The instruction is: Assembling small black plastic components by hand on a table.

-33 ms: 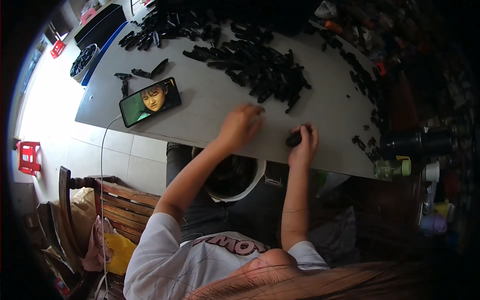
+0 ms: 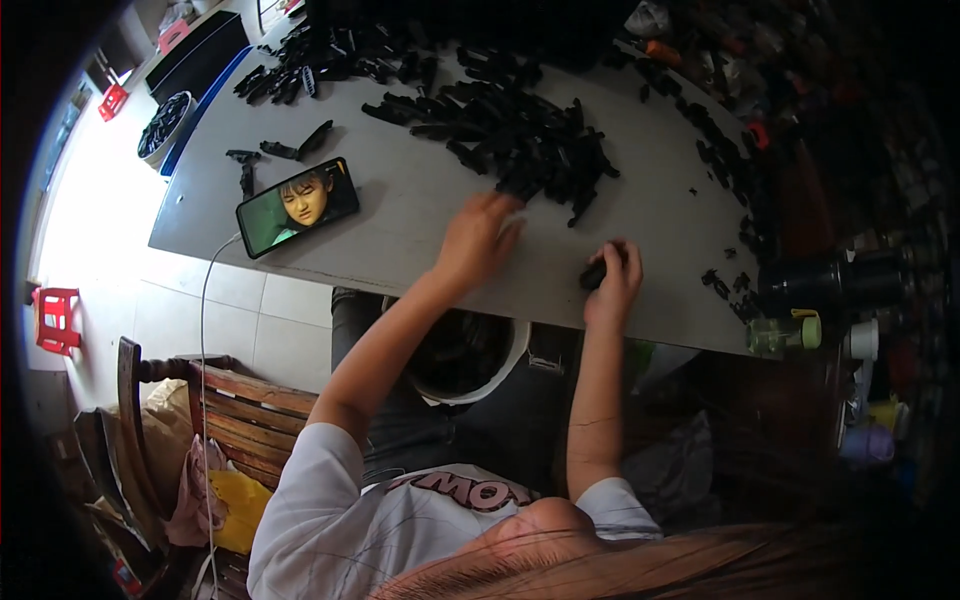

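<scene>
A heap of small black plastic parts [image 2: 540, 140] lies on the grey table [image 2: 400, 235] in front of me. My left hand [image 2: 480, 238] reaches to the heap's near edge, its fingers stretched forward and the thumb apart. The fingertips are at the black pieces; whether they touch one is hard to see. Close to the table's front edge, my right hand [image 2: 615, 283] is closed on a dark piece [image 2: 593, 275], mostly hidden by the fingers.
A phone [image 2: 298, 207] with a cable leans on the table at left, a few black parts beyond it. Below the table edge, a white bucket [image 2: 522, 350] stands between my legs. A green-lidded jar [image 2: 785, 335] is at the right, a wooden chair [image 2: 250, 405] at lower left.
My left hand has moved slightly away from me, up to the heap's near edge. My right hand has shifted a little farther from me, still holding the dark piece.
</scene>
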A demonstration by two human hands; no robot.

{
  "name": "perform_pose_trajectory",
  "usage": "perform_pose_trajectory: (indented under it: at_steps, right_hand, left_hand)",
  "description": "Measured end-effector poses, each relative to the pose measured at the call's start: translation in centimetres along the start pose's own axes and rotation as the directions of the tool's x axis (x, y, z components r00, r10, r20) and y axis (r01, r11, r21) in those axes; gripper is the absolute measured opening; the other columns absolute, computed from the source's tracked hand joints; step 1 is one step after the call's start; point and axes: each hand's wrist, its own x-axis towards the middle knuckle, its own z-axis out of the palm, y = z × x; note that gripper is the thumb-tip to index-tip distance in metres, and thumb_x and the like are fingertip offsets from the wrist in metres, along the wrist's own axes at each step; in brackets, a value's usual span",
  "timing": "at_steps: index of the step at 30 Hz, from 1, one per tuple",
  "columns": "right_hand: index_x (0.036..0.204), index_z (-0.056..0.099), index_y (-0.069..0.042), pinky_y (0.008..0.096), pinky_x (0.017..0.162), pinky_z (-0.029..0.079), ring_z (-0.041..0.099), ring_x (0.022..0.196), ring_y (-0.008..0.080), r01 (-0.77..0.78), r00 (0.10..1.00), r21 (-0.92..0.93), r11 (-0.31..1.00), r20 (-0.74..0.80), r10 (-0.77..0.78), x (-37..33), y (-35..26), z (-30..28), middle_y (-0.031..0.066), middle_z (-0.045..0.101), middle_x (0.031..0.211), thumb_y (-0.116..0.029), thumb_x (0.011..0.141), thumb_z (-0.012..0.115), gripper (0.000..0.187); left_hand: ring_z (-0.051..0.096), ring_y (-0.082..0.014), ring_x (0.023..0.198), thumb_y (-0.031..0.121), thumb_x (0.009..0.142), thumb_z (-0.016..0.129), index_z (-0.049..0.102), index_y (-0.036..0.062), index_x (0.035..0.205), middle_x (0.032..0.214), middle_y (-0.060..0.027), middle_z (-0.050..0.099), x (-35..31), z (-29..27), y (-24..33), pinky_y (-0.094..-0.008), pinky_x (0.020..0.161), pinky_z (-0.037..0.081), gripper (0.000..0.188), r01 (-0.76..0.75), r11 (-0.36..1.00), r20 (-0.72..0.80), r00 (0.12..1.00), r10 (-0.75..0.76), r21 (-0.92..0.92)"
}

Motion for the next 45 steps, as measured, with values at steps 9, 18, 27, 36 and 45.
perform_pose_trajectory:
  at_steps: [9,18,27,36,45]
  right_hand:
    - [0.105,0.060,-0.009,0.0301,0.077,0.044,0.054,0.088,0.0199,0.360,0.933,-0.694,0.624,0.254,-0.255,10.7,2.0,0.6,0.0060,0.056,0.097,-0.004,0.082,0.054,0.024]
    - [0.109,0.059,-0.013,0.0383,0.070,0.049,0.060,0.084,0.0259,0.453,0.891,-0.824,0.340,0.412,-0.189,6.3,3.3,4.8,0.0053,0.054,0.111,-0.023,0.087,0.053,0.024]
    - [0.102,0.059,-0.001,0.0231,0.058,0.041,0.048,0.063,0.0078,0.082,0.992,-0.500,0.862,0.127,-0.020,7.9,1.6,1.0,-0.0005,0.052,0.072,-0.010,0.080,0.061,0.023]
    - [0.097,0.062,-0.003,0.0301,0.077,0.046,0.061,0.087,0.0238,0.271,0.613,-0.436,0.858,0.765,0.194,-10.4,1.3,2.0,0.0112,0.063,0.091,-0.012,0.080,0.062,0.020]
    - [0.101,0.062,-0.002,0.0298,0.076,0.048,0.062,0.085,0.0192,0.298,0.690,-0.364,0.883,0.721,0.065,1.3,-5.3,-1.9,0.0086,0.065,0.090,-0.012,0.080,0.063,0.023]
  left_hand:
    - [0.050,-0.0264,0.095,0.012,0.071,0.063,0.052,0.0093,0.105,0.101,-0.0069,0.051,5.9,2.0,-1.7,-0.0359,0.077,0.043,0.035,-0.062,0.802,-0.003,0.997,0.079,0.594]
    - [0.051,-0.0299,0.091,0.014,0.071,0.064,0.051,0.0096,0.104,0.095,-0.0092,0.053,1.3,-2.2,-2.1,-0.0395,0.073,0.044,0.036,0.103,0.842,-0.087,0.994,-0.067,0.529]
    - [0.052,-0.0305,0.093,0.016,0.071,0.068,0.051,0.0058,0.100,0.095,-0.0103,0.056,0.2,-3.3,-2.5,-0.0390,0.075,0.043,0.036,0.125,0.944,-0.202,0.977,-0.064,0.304]
    - [0.052,-0.0345,0.093,0.013,0.076,0.063,0.051,0.0035,0.109,0.098,-0.0155,0.056,0.3,-3.5,-2.0,-0.0391,0.078,0.043,0.036,0.060,0.947,-0.180,0.984,-0.002,0.316]
    - [0.051,-0.0356,0.094,0.011,0.081,0.057,0.049,0.0012,0.112,0.104,-0.0172,0.056,0.3,-2.7,-2.6,-0.0408,0.080,0.043,0.034,0.090,0.885,-0.151,0.988,-0.023,0.457]
